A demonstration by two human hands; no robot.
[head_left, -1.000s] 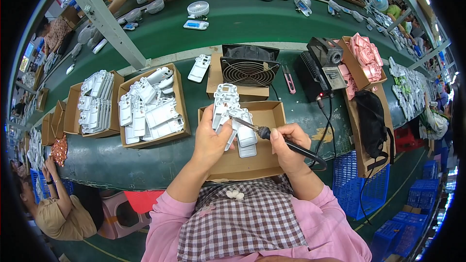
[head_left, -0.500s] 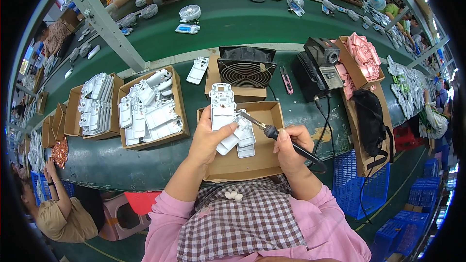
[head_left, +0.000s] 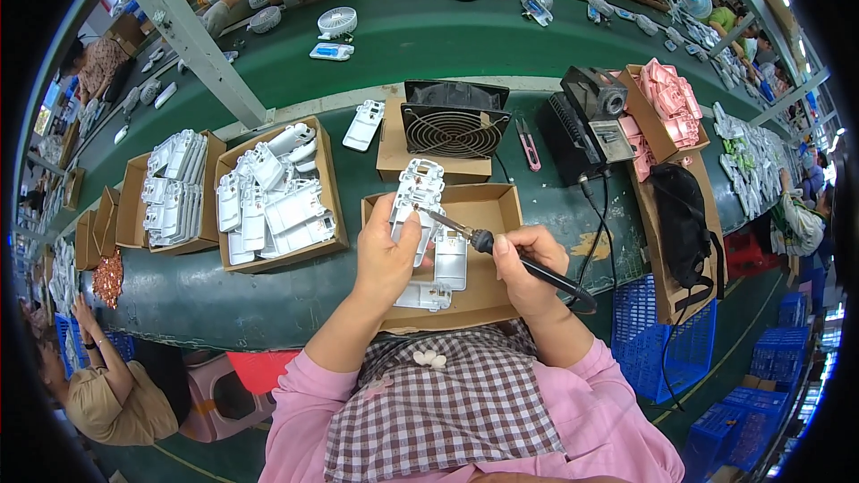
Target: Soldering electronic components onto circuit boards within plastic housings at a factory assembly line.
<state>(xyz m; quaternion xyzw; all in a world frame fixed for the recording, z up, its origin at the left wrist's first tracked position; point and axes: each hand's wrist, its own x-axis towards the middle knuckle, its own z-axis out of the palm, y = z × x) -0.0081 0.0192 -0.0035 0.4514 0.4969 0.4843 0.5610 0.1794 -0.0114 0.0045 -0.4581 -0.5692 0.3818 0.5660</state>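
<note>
My left hand (head_left: 386,255) is closed on a white plastic housing (head_left: 419,186), tilted upright over a shallow cardboard box. My right hand (head_left: 534,270) grips the handle of a soldering iron (head_left: 530,268). The iron's metal tip points left and reaches the housing near my left thumb; whether it touches cannot be made out. More white housings (head_left: 422,295) lie in the shallow box (head_left: 488,304) beneath my hands. Straight behind the box stands a black fan (head_left: 455,130) with a round grille.
Left are cardboard boxes (head_left: 337,215) of white housings and a pile of copper-coloured parts (head_left: 108,279). Pink tweezers (head_left: 529,145), a black soldering station (head_left: 573,148) and a box of pink parts (head_left: 667,107) stand right. Small fans (head_left: 337,22) lie on the green conveyor (head_left: 403,45); co-workers sit around.
The housing in my left hand is turned and a different face shows. One housing now lies low in the box. The iron has shifted slightly left. Fans on the conveyor have moved left.
</note>
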